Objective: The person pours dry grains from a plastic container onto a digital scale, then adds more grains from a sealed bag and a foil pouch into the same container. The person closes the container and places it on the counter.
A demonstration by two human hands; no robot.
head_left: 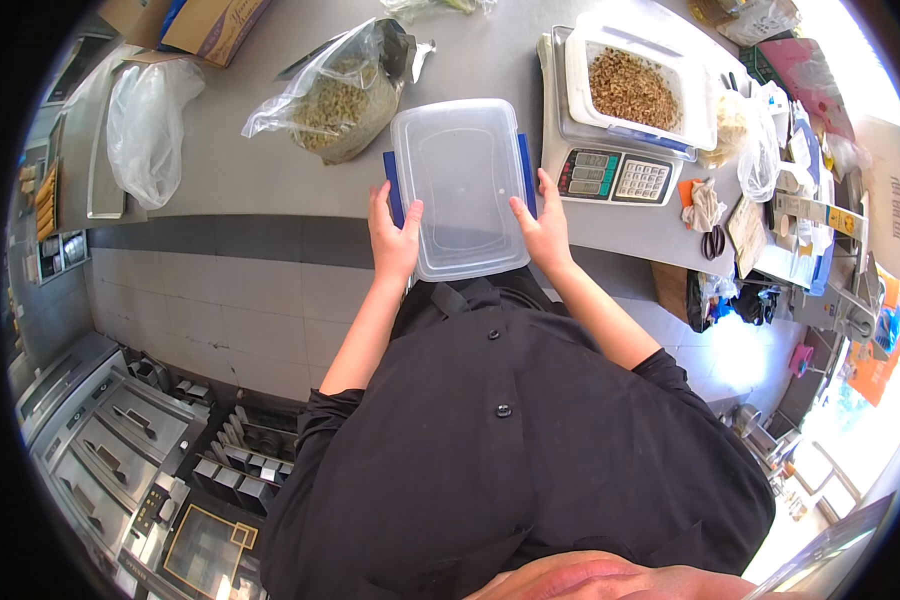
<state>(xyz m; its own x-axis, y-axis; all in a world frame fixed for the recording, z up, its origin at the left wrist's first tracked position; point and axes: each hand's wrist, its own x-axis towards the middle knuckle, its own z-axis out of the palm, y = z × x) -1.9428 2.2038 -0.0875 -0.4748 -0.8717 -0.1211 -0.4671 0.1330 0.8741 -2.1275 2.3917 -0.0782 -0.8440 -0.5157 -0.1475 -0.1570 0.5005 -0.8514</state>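
Note:
My left hand and my right hand are on opposite sides of a clear plastic lidded box with blue side latches, gripping it at the table's front edge. Each thumb lies over the lid's rim; the other fingers are at the sides. Beyond it to the left, a clear plastic bag of greenish dry bits stands open-topped. To the right, a digital scale carries a white plastic tub holding brown granules. What the lidded box contains cannot be told.
The steel table carries a crumpled plastic bag at left and a cardboard box at the back left. Scissors, a cloth and packages crowd the right end. Ovens stand at lower left.

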